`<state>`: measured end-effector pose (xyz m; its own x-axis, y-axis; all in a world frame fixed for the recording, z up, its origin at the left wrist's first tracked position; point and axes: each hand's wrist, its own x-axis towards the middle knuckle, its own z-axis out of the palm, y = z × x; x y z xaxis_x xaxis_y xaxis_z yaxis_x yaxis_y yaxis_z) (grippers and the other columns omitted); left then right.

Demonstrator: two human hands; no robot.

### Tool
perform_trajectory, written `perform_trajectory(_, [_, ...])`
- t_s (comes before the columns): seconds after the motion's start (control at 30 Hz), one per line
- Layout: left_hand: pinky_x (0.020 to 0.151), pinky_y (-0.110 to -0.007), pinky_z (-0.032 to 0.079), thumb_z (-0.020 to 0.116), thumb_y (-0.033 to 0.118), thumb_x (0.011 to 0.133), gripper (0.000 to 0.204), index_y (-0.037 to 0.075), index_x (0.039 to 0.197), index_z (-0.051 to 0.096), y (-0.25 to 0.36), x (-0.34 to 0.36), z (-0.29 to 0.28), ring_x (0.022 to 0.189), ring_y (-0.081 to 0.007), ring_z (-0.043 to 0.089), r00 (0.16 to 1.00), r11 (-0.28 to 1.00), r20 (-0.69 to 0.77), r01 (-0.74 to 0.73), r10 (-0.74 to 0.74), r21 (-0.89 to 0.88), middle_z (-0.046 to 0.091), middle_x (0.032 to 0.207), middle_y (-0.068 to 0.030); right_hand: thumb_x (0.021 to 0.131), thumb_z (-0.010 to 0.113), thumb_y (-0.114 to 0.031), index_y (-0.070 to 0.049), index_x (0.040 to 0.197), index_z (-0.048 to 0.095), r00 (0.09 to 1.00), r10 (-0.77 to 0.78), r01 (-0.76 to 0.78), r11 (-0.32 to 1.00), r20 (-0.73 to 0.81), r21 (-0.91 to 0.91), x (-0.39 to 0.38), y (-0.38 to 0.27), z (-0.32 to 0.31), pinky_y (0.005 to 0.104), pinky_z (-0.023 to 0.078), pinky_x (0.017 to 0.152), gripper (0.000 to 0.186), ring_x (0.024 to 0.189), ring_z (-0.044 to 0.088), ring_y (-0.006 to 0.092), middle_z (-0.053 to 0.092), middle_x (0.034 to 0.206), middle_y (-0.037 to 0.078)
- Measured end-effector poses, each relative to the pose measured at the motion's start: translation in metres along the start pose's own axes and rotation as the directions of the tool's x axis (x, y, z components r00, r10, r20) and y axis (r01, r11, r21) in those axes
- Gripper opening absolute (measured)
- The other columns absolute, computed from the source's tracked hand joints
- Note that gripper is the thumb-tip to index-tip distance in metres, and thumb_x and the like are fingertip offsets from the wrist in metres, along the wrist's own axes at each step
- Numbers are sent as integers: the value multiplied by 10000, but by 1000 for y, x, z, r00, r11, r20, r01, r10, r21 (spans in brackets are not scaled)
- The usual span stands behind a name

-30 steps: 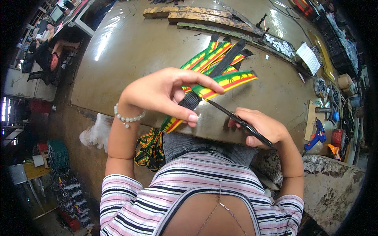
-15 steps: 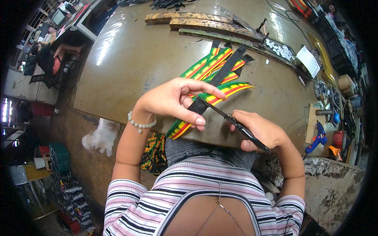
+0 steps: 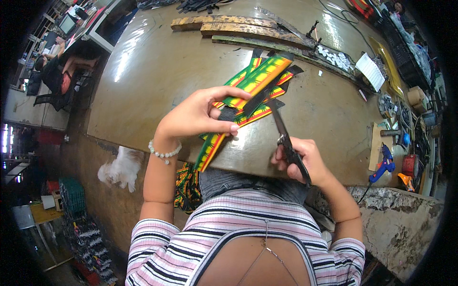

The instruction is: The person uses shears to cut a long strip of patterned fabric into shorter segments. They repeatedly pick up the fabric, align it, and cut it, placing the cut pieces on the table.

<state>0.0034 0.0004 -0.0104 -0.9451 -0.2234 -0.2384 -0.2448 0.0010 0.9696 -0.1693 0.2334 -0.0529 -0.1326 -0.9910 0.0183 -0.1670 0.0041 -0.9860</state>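
Two things occupy our hands: our left grip (image 3: 196, 108) pinches a striped strap (image 3: 256, 82) over the table (image 3: 148, 76), near the loose straps (image 3: 287, 76), while our right grip (image 3: 307, 159) wraps the scissors (image 3: 285, 140) just right of it. If our pinch slackens, the folded strap could slip; should the blades swing left, they might nick our fingertips.

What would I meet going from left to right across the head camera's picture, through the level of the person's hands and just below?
Green crate → white furry animal → the person's left hand → right hand holding scissors → blue glue gun → small orange object.
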Motion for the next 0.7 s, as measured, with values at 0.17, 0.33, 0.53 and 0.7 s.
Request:
perform_trajectory(0.17, [511,-195,417,744,-23,731,914,185,1499,294,-1,1,38,558,-14,376,951,966,-281,-57,129,253,365,1496,-170,772,797,-149,-26,971,540,966,206,-95,844,-155,528,15,17,63,261,493,719,348,847,623,111,643,1012,71])
perform_trajectory(0.33, [705,-233,548,673,-60,824,306,20,1090,544,4,-2,65,937,-171,673,796,865,-342,-436,499,248,485,1346,-162,798,763,-80,-81,938,488,865,-90,199,964,-493,174,51,6,74,247,455,685,308,769,526,86,528,868,-12])
perform_trajectory(0.53, [693,-254,553,624,-21,875,173,-44,1043,659,-4,-39,22,875,-160,665,973,939,-50,-203,225,279,653,970,-106,975,553,-197,-39,1038,464,767,-17,335,863,-641,378,50,6,14,234,489,620,191,664,593,157,602,927,88])
perform_trajectory(0.7, [733,-230,553,711,-12,790,411,-74,1186,617,16,-45,-4,1020,-165,602,952,951,-49,-296,301,86,581,1171,-148,847,602,-487,-15,1152,505,995,101,-100,994,-7,54,17,1,11,328,458,765,570,908,549,205,573,1037,111])
